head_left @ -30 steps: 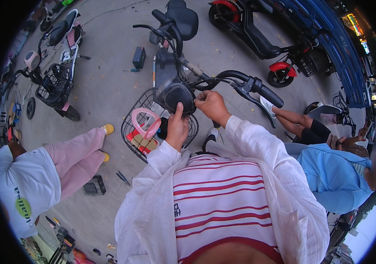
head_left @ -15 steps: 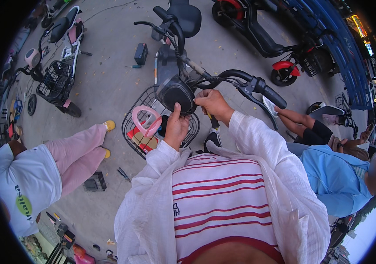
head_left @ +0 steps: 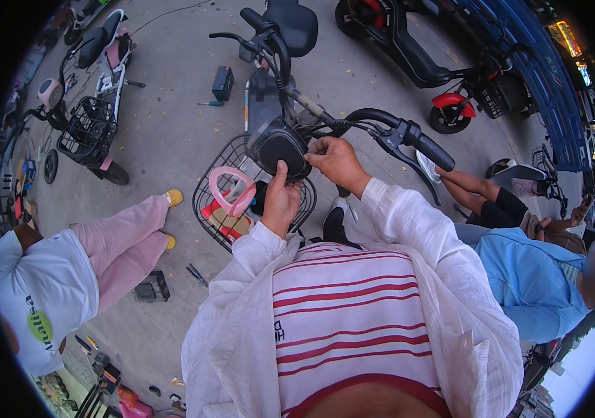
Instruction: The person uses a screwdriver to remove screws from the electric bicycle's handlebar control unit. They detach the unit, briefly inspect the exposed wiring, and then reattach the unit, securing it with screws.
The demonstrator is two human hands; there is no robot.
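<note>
A round black headlight [head_left: 278, 148] sits at the front of an electric scooter, below its handlebar [head_left: 315, 111]. My left hand [head_left: 281, 202] grips the lower edge, thumb on the front face, other fingers mostly hidden behind. At the right rim, my right hand [head_left: 335, 164] is closed, thumb and forefinger pinched together; whatever they hold is too small to make out. Under the headlight hangs a black wire basket [head_left: 207, 209]. It holds a pink ring-shaped thing [head_left: 219, 182] and a red and tan package [head_left: 231, 224].
Black brake lever and grip [head_left: 426, 148] jut out right of my right hand. A person in pink trousers [head_left: 120, 233] stands left; another in a blue shirt [head_left: 520, 272] is at right. Pliers [head_left: 196, 274], a black tray [head_left: 151, 287] and a black box [head_left: 223, 83] lie on the ground.
A yellow and black handle showing below my right hand is mostly out of sight now. Both hands stay at the headlight, almost unmoved.
</note>
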